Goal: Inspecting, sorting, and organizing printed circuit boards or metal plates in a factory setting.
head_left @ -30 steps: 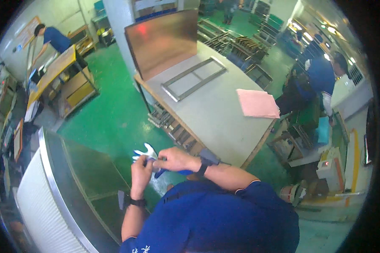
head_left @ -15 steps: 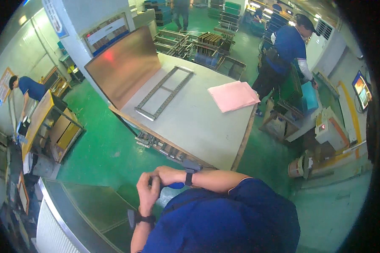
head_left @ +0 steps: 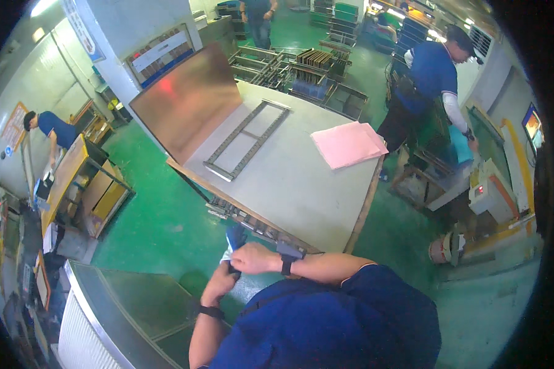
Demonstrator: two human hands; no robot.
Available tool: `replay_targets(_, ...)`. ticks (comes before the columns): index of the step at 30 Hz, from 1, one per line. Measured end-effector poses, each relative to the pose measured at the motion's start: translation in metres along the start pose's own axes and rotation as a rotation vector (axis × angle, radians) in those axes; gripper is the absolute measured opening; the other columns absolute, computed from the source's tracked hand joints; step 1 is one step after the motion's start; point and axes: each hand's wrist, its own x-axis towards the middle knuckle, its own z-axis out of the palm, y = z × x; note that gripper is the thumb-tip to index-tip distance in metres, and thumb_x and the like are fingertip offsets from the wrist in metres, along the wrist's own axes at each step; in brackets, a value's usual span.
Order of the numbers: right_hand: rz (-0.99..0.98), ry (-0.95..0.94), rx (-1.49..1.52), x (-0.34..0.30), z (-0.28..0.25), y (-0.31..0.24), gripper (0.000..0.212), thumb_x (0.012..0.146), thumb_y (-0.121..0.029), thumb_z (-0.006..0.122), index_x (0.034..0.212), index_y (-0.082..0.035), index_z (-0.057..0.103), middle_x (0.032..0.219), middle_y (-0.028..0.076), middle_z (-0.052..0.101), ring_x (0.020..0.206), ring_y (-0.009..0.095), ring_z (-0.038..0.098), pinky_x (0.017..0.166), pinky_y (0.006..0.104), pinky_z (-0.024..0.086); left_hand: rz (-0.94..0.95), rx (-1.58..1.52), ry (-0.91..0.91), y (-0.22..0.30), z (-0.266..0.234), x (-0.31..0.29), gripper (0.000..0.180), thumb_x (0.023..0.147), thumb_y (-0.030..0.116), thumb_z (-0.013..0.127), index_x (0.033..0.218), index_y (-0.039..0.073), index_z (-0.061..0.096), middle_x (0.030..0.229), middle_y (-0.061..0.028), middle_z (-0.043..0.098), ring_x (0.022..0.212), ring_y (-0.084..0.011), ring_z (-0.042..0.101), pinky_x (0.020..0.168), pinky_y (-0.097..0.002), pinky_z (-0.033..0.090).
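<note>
Before my body, near the table's front edge, my two hands are close together. My right hand [head_left: 253, 258] is closed around a soft blue-and-white item [head_left: 234, 236], whose blue end sticks up beyond the fingers; it looks like a work glove, but its kind is not certain. Just below and to the left, my left hand [head_left: 220, 282] is closed at the item's lower part, where something dark shows between the fingers. Both wrists wear dark straps. On the table [head_left: 277, 197] ahead lie a metal rectangular frame [head_left: 247, 139] and pink sheets [head_left: 349, 145].
A copper-coloured sheet [head_left: 188, 101] leans upright at the table's left. A metal-edged panel cart [head_left: 126, 301] stands low on my left. Metal racks [head_left: 289, 71] stand behind the table. One co-worker [head_left: 434, 71] bends at the right, another [head_left: 55, 128] at the left bench.
My hands have shifted, and the blue-and-white item now sticks up ahead of them rather than hanging under my right hand. The view has shifted slightly; the person at the back shows more fully.
</note>
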Motion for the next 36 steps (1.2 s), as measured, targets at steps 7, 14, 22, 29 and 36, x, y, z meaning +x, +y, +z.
replay_targets(7,-0.234,-0.053,0.148,-0.015,-0.008,-0.017,0.026,0.090,-0.023,0.059,0.072,-0.004,0.055,0.064,0.020,0.057,0.062,0.041,0.059,0.057,0.0515,0.043,0.237,-1.217,0.294,0.098,-0.009,-0.012,0.052,0.078,-0.010,0.047,0.129,-0.004,0.056,0.121,-0.0111,0.064,0.109,-0.0228,0.063,0.094,-0.0330,0.049)
replay_targets(14,-0.416,-0.180,0.021,-0.018,0.014,0.004,0.026,0.091,-0.027,0.059,0.076,-0.006,0.062,0.068,0.017,0.062,0.065,0.039,0.061,0.057,0.0501,0.046,0.249,-0.559,0.350,0.044,0.025,0.017,0.029,0.096,0.014,0.050,0.117,-0.001,0.063,0.111,-0.0063,0.066,0.099,-0.0153,0.061,0.084,-0.0327,0.051)
replay_targets(22,-0.042,-0.311,-0.153,-0.003,-0.031,-0.014,0.053,0.089,-0.054,0.057,0.077,-0.004,0.067,0.072,0.018,0.067,0.069,0.038,0.066,0.062,0.0480,0.051,0.245,-0.108,0.178,0.031,0.046,-0.006,0.039,0.092,0.012,0.053,0.129,0.002,0.054,0.126,-0.0164,0.062,0.118,-0.0283,0.058,0.098,-0.0395,0.046)
replay_targets(29,-0.067,-0.624,-0.099,0.002,-0.011,0.014,0.038,0.086,-0.034,0.054,0.080,0.000,0.070,0.072,0.022,0.067,0.068,0.040,0.066,0.063,0.0505,0.051,0.540,0.528,0.283,0.052,0.047,0.006,0.054,0.091,0.010,0.048,0.145,0.004,0.043,0.148,-0.0203,0.043,0.140,-0.0333,0.034,0.120,-0.0385,0.017)
replay_targets(36,-0.260,-0.528,0.082,-0.002,0.006,-0.027,0.027,0.075,-0.024,0.057,0.075,0.000,0.068,0.070,0.024,0.064,0.065,0.041,0.065,0.060,0.0501,0.049,0.034,-0.323,0.384,0.088,0.034,-0.007,0.050,0.086,0.010,0.053,0.136,0.009,0.053,0.138,-0.0199,0.052,0.127,-0.0310,0.049,0.114,-0.0400,0.029)
